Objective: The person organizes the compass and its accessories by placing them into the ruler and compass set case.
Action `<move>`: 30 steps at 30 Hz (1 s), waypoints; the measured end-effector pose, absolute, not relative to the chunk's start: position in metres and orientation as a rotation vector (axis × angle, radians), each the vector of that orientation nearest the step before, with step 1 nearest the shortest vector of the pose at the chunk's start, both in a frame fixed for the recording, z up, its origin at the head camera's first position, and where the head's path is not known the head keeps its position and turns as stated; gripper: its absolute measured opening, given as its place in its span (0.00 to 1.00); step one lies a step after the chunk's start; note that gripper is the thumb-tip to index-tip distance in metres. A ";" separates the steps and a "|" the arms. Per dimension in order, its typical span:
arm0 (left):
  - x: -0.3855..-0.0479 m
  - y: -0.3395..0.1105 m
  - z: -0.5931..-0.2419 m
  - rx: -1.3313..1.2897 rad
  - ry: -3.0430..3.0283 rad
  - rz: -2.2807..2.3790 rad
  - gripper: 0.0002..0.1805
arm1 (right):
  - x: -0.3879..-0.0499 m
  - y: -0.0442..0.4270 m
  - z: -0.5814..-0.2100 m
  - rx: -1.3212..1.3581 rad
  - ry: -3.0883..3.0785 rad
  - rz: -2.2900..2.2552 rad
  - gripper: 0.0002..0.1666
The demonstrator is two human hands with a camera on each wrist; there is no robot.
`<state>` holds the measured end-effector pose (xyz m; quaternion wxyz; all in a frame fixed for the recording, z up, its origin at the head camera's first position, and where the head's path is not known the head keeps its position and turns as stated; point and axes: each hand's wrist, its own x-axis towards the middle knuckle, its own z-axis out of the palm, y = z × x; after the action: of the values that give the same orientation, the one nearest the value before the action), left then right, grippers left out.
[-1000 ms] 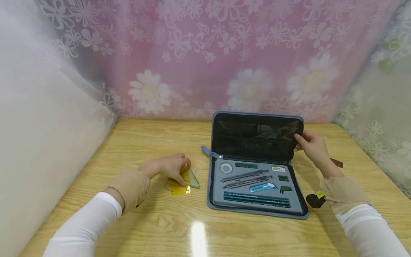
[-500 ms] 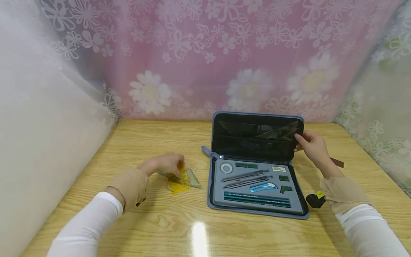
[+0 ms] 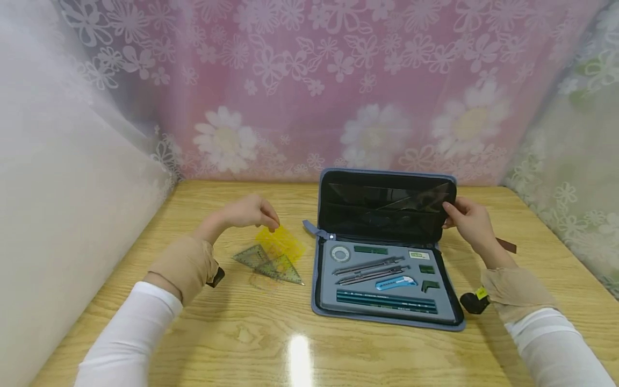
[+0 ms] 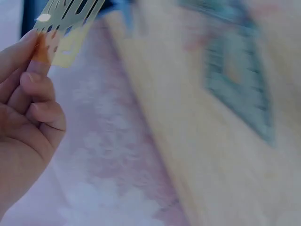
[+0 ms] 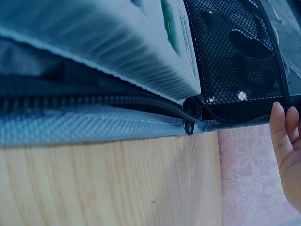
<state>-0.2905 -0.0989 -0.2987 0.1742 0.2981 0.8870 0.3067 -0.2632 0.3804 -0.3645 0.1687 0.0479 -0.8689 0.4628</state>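
One yellow template (image 3: 284,244): slotted, translucent, held by one corner left of the case; whether its lower edge touches the table cannot be told.
Left hand (image 3: 251,212): thumb and fingers pinched together on the template corner.
Front set square (image 3: 286,270): lies on the table, pale green and translucent, overlapping its neighbour.
Rear set square (image 3: 247,256): similar, extending to the left.
Clear piece (image 3: 261,282): faint orange markings, partly beneath the set squares; type unclear.
Case (image 3: 387,321): blue-edged, zipped, open, lid raised, right of the template.
Lid (image 3: 387,227): black inside, with mesh and clear pockets.
Right hand (image 3: 471,223): thumb in front of the lid, gripping its right edge.
Grey insert (image 3: 348,282): upper row, white ring (image 3: 340,253), green bar (image 3: 371,249) and a white-and-green block (image 3: 419,255); middle, two compasses (image 3: 369,265), a blue cutter (image 3: 396,282) and two small dark-green parts (image 3: 430,285); front row, dark-green pencils (image 3: 387,301).
Zip tab (image 3: 311,227): blue, projecting at the case's left side.
Table (image 3: 217,333): wood-grained.
Backdrop (image 3: 300,80): pink, floral, behind the table.
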 end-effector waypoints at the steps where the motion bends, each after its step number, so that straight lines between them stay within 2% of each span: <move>1: -0.291 -0.096 -0.294 0.848 2.536 0.907 0.09 | -0.263 0.380 -0.364 0.135 -2.472 1.311 0.17; 6: -0.295 -0.069 -0.279 0.802 2.706 1.062 0.11 | -0.262 0.379 -0.363 0.131 -2.484 1.291 0.18; 12: -0.302 -0.017 -0.278 0.799 2.850 1.159 0.12 | -0.262 0.380 -0.363 0.126 -2.491 1.283 0.19; 17: -0.312 0.017 -0.286 0.925 2.943 0.932 0.11 | -0.261 0.380 -0.364 0.127 -2.485 1.274 0.18; 22: -0.321 0.031 -0.297 0.962 3.072 0.676 0.10 | -0.259 0.376 -0.361 0.143 -2.507 1.237 0.17; 30: -0.319 0.041 -0.302 0.919 3.091 0.607 0.10 | -0.261 0.382 -0.362 0.113 -2.520 1.207 0.18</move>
<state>-0.3185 0.0410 -0.3016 -0.0700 0.2794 0.9397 0.1846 -0.2612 0.3818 -0.3622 0.1715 0.0397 -0.8878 0.4252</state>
